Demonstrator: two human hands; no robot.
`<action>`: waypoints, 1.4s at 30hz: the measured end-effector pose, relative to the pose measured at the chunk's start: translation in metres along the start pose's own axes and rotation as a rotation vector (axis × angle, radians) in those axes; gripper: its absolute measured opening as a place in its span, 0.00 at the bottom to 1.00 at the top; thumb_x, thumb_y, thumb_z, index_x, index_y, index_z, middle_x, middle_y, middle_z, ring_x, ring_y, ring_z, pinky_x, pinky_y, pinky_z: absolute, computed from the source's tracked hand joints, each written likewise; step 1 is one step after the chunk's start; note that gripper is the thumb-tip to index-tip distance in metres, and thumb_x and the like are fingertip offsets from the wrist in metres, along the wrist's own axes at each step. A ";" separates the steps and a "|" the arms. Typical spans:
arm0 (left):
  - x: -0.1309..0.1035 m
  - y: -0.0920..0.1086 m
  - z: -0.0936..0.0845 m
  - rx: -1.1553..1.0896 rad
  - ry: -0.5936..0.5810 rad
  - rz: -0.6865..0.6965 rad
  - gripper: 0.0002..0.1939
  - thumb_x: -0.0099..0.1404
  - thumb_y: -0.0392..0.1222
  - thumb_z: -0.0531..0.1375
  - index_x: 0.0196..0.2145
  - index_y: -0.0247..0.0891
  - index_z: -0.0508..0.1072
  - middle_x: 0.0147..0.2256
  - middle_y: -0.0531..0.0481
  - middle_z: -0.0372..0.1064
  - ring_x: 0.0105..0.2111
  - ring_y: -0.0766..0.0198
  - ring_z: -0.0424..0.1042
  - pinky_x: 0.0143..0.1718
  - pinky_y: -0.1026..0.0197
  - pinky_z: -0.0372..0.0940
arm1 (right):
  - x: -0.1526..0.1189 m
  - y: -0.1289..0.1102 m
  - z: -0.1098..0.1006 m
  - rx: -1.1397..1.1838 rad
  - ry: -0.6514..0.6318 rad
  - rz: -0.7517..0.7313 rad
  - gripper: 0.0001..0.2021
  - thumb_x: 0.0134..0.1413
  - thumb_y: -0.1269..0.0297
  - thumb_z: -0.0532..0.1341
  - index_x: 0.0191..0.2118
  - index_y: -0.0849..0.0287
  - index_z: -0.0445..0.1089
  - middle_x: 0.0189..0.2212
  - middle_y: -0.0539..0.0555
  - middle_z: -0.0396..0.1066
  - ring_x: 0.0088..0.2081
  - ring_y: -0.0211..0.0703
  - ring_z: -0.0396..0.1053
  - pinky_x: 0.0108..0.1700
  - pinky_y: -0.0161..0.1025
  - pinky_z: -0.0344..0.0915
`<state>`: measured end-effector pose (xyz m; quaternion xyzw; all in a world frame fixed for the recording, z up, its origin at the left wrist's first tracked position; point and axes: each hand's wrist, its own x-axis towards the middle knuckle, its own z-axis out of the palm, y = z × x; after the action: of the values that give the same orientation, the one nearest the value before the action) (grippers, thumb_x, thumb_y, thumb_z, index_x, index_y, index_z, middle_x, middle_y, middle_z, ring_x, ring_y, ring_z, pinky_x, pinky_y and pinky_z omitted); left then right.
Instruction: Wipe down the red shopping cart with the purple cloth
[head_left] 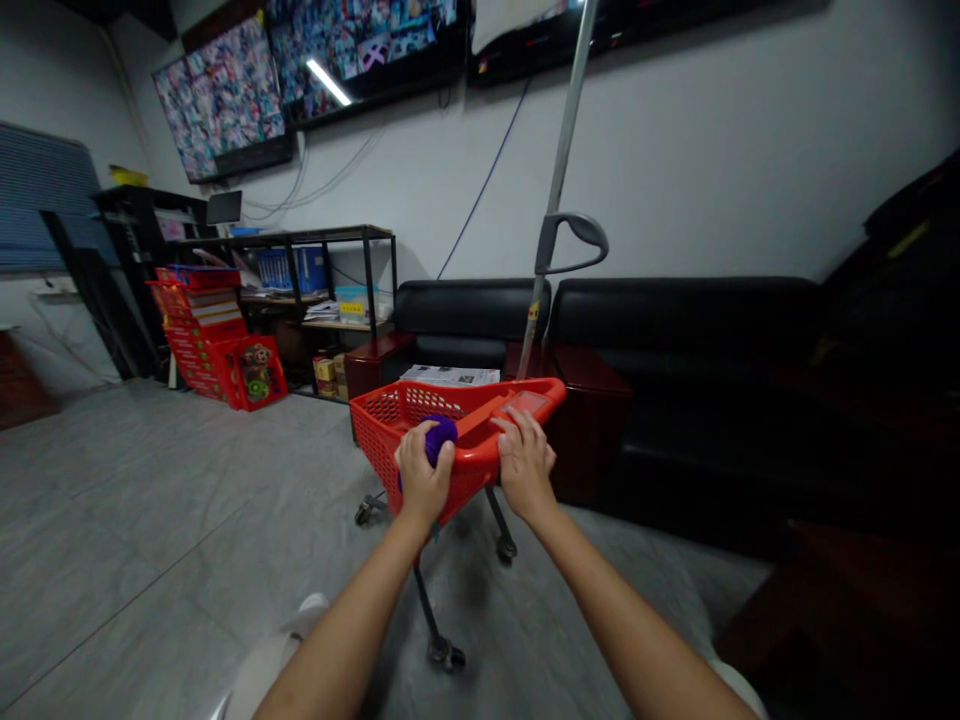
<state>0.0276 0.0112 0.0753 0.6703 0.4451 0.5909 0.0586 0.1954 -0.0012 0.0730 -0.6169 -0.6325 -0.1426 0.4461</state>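
A small red plastic shopping cart (375,432) stands on dark legs with casters in front of me. My left hand (424,478) is closed around a bunched purple cloth (441,437) at the left end of the cart's handle bar. Part of the cloth is hidden by my fingers. My right hand (525,462) has its fingers curled over the cart's handle bar (536,400), farther right. An orange-red flap lies between my hands, behind the bar.
Behind the cart rises a metal pole (564,150) with a grey grip. Black sofas (690,330) with dark red wooden armrests line the wall. Red crates (196,345) are stacked by a black shelf (341,236) at left. Grey floor (187,520) extends left of the cart.
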 end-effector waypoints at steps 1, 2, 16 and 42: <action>-0.003 0.004 -0.001 -0.005 -0.012 0.037 0.16 0.68 0.49 0.53 0.50 0.42 0.67 0.48 0.47 0.71 0.49 0.57 0.68 0.55 0.51 0.58 | -0.003 -0.001 0.001 0.005 0.004 0.011 0.23 0.68 0.57 0.38 0.56 0.50 0.65 0.63 0.53 0.58 0.65 0.46 0.49 0.60 0.52 0.52; -0.004 0.005 -0.002 -0.017 -0.034 0.073 0.16 0.68 0.49 0.53 0.50 0.42 0.67 0.48 0.47 0.71 0.49 0.57 0.68 0.55 0.52 0.58 | -0.005 -0.002 0.001 0.008 0.005 0.018 0.23 0.68 0.57 0.39 0.56 0.50 0.66 0.63 0.53 0.58 0.65 0.46 0.50 0.60 0.52 0.52; 0.017 0.017 -0.020 0.020 -0.275 0.085 0.14 0.66 0.47 0.55 0.48 0.43 0.70 0.47 0.48 0.73 0.48 0.56 0.70 0.53 0.52 0.60 | -0.013 -0.021 -0.006 -0.013 0.031 0.024 0.21 0.66 0.61 0.41 0.55 0.50 0.66 0.62 0.55 0.59 0.64 0.50 0.50 0.59 0.55 0.53; 0.005 0.019 -0.040 0.140 -0.205 0.175 0.14 0.67 0.47 0.55 0.48 0.42 0.69 0.45 0.47 0.73 0.45 0.57 0.70 0.49 0.54 0.59 | 0.014 -0.001 -0.028 -0.132 -0.057 -0.084 0.23 0.67 0.53 0.44 0.57 0.53 0.67 0.58 0.58 0.66 0.58 0.51 0.59 0.53 0.50 0.54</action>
<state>0.0032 -0.0148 0.1028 0.7658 0.4167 0.4897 0.0054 0.2082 -0.0129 0.0994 -0.6217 -0.6597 -0.1851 0.3796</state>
